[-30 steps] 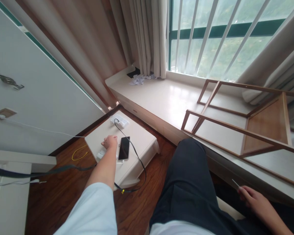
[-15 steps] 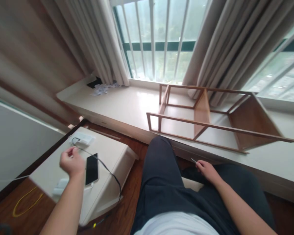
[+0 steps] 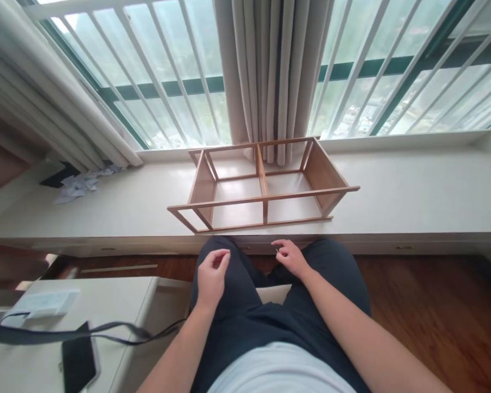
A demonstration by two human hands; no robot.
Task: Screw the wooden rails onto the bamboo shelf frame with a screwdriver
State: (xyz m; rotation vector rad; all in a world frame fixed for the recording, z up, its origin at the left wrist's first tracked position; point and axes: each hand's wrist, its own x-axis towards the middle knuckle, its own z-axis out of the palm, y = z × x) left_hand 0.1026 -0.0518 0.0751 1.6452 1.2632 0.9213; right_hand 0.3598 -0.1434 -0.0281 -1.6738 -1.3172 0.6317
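Two bare hands hover over the person's lap, above dark trousers. The left hand (image 3: 211, 273) is loosely curled, fingertips drawn toward the thumb; whether it pinches anything cannot be told. The right hand (image 3: 291, 257) is also curled, thumb and forefinger pinched on a tiny thin pale object (image 3: 277, 250), too small to identify or to say which way it points.

Just beyond both hands, on a long cream window ledge (image 3: 413, 196), lies an open wooden shelf frame of thin brown slats (image 3: 262, 185). It rests tipped on its side, its long axis running left to right, parallel to the ledge's front edge. Its open face looks upward and toward the person. A middle divider splits it into two compartments, and solid wooden panels close its two ends. The frame's front rail sits nearest the right hand, apart from it.

Behind the frame hang beige curtains (image 3: 270, 82) against a barred window. Far to the left of the left hand, crumpled white paper scraps (image 3: 82, 183) lie on the ledge. Below and left of that hand, a low cream table (image 3: 118, 305) carries a black smartphone (image 3: 79, 363) and a dark cable (image 3: 106, 330).
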